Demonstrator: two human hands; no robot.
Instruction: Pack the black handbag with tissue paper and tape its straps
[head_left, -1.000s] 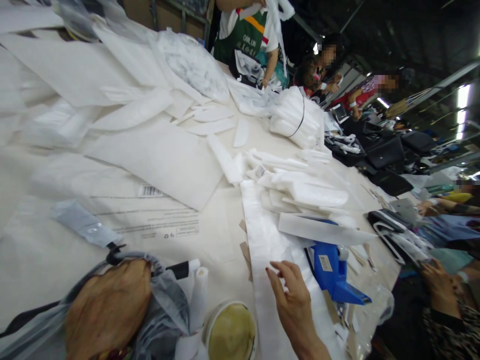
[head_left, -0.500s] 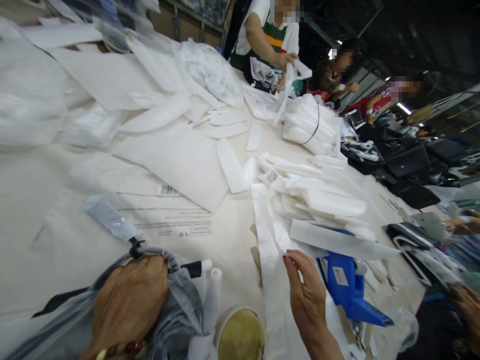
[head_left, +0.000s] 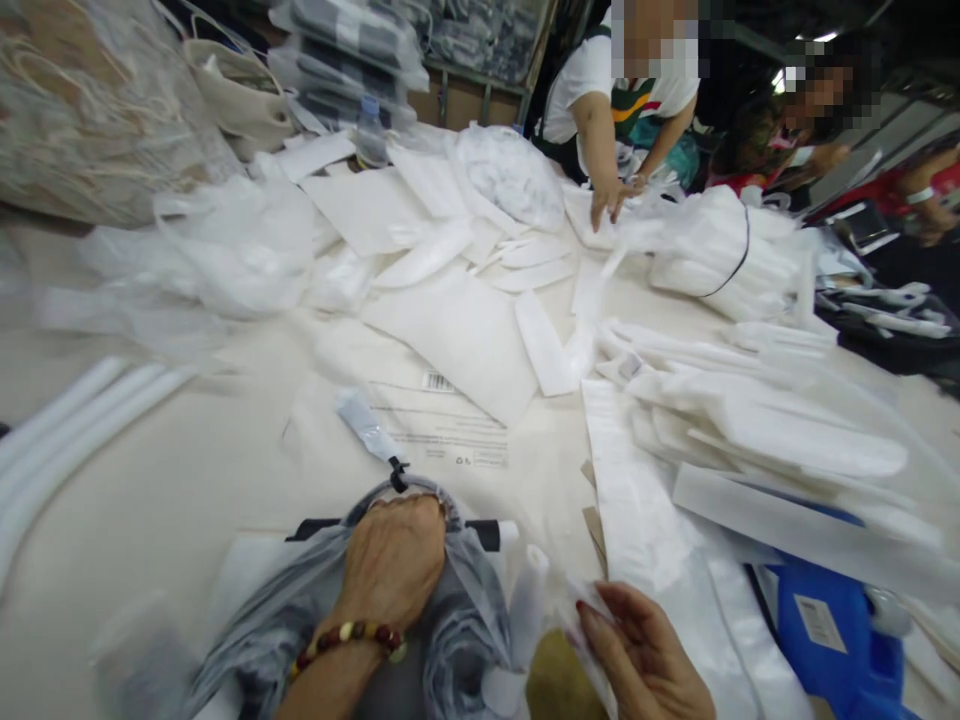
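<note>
My left hand (head_left: 394, 558), with a bead bracelet at the wrist, is closed down on a grey plastic bag (head_left: 457, 640) that lies bunched at the table's near edge. Its fingers curl into the bag's gathered top, by a black tie (head_left: 396, 472). My right hand (head_left: 649, 660) is at the bottom edge, fingers pinched on a thin white strip (head_left: 592, 640) beside a white roll (head_left: 529, 610). A long white fabric strip (head_left: 637, 500) lies just right of that hand.
White fabric pieces (head_left: 750, 410) and sheets (head_left: 457, 335) cover the cream table (head_left: 187, 470). A blue tool (head_left: 832, 630) lies at the near right. White tubes (head_left: 75, 420) lie at left. Another person's hand (head_left: 609, 200) presses on material at the far side, with more people behind.
The view has swung left and down. My right hand has come back from the long white strip toward me. The far person's hand has dropped onto the table.
</note>
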